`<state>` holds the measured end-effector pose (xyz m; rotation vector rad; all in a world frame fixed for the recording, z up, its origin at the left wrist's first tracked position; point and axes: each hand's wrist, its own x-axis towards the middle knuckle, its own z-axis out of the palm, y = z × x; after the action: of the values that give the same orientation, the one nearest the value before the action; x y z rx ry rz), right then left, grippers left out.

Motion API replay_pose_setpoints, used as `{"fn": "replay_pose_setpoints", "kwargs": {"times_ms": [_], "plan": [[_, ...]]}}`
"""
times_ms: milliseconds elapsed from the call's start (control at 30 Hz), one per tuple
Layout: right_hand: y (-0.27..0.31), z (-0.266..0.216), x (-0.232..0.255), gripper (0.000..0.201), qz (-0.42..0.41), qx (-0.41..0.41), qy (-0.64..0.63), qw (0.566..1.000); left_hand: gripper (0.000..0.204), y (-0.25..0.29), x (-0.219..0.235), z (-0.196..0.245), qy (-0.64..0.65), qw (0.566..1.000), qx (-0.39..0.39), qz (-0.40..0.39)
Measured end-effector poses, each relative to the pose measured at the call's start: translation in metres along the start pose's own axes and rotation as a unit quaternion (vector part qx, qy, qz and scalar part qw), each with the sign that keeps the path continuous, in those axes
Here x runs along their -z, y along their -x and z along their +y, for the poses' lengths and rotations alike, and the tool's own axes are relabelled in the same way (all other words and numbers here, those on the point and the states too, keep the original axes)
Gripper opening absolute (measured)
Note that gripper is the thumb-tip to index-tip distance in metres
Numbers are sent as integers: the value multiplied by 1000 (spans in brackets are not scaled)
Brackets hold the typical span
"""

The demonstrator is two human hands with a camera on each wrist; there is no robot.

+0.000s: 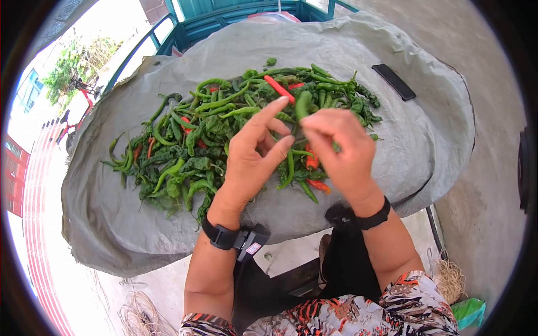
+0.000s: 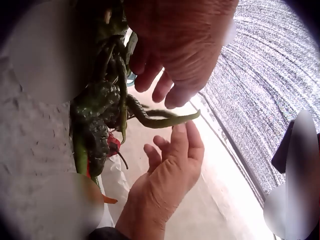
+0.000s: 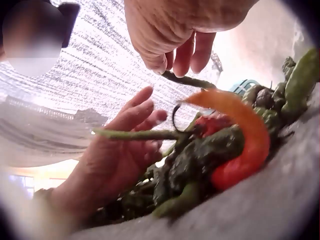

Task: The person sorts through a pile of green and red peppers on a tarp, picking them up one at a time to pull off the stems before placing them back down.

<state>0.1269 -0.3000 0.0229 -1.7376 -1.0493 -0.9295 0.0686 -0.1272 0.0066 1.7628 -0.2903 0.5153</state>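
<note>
A heap of green chili peppers (image 1: pixel 207 126), with some red ones, lies on a grey woven sheet (image 1: pixel 134 224). My right hand (image 1: pixel 343 147) pinches a green chili pepper (image 1: pixel 303 104) between thumb and fingers above the heap's right part; the same pepper (image 2: pixel 162 120) shows in the left wrist view. My left hand (image 1: pixel 252 151) hovers over the heap's middle, thumb and index finger apart and nothing gripped. Its index fingertip overlaps the end of a red chili pepper (image 1: pixel 277 87) in the head view. An orange-red chili pepper (image 3: pixel 252 145) lies close to the right wrist camera.
A black phone (image 1: pixel 393 82) rests on the sheet at the right. Behind the sheet stands a teal metal cart frame (image 1: pixel 224 14). Loose twine (image 1: pixel 143 316) and a green bag (image 1: pixel 468 313) are on the floor near the person.
</note>
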Motion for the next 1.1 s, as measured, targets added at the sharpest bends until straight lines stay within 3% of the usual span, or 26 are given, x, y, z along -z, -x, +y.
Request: {"fn": "replay_pose_setpoints", "kwargs": {"times_ms": [33, 100, 167, 200, 300, 400, 433, 533, 733, 900, 1000, 1100], "plan": [[1, -7, -3, 28, -28, 22, -16, 999, 54, -1, -4, 1, -15, 999, -11, 28], [3, -14, -7, 29, -58, 46, -55, 996, 50, -9, 1, -13, -106, 985, -135, 26], [3, -17, -9, 31, -60, 50, -99, 992, 38, -3, -1, -19, -33, 997, -64, 33], [2, -17, -7, 31, -34, -6, -106, 994, 28, 1, -1, -3, 80, 995, 25, 48], [-2, -12, 1, 31, 21, -146, -82, 986, 32, -2, 5, 3, 69, 990, 30, 119], [-2, -2, 8, 25, -85, -222, -20, 971, 33, -4, 8, 1, 108, 986, 26, 128], [1, 8, 7, 22, -98, -194, -49, 975, 34, -4, 8, 1, 106, 986, 30, 122], [1, -6, 8, 23, -104, -302, -153, 935, 35, -4, 8, 1, 121, 987, 43, 100], [1, -14, 7, 19, -146, -332, -285, 888, 37, -5, 12, -1, 219, 972, 56, 66], [5, 4, 2, 15, -33, -257, -98, 961, 33, -5, 16, -7, 240, 966, 59, 79], [2, 25, 10, 17, 6, -254, 14, 967, 35, -7, 12, -8, 219, 961, 89, 146], [6, 43, 20, 22, -2, -268, 79, 960, 48, -9, 10, -1, 223, 962, 66, 143]]}}
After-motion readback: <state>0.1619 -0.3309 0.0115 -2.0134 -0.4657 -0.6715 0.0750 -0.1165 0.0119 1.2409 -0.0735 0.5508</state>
